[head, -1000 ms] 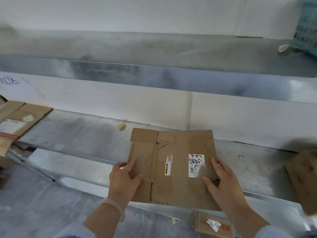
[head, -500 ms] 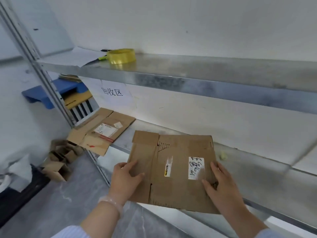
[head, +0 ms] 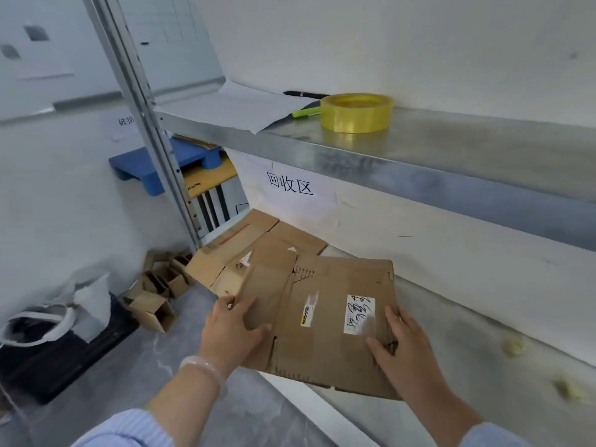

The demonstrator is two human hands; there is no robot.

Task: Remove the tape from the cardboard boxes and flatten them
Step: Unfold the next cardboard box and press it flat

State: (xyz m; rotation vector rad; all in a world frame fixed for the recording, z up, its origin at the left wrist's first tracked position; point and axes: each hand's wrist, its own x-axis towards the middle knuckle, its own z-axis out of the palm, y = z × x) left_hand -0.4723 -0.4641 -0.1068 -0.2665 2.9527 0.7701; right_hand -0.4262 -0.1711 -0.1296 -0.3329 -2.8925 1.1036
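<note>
A flattened brown cardboard box with a white handwritten label and a small yellow sticker is held level over the lower metal shelf's front edge. My left hand grips its left edge, thumb on top. My right hand holds its right side, fingers spread on the top face. Just beyond its far left corner lies a pile of flattened boxes at the shelf's left end, under a paper sign with black characters.
A yellow tape roll, a green pen and a paper sheet sit on the upper shelf. Small cardboard boxes and a black bin with a white liner stand on the floor at left. Crumpled tape bits lie on the lower shelf.
Both hands have carried the flattened box to the left along the shelf; its far corner now reaches the pile of flattened boxes. My view has swung left with it.
</note>
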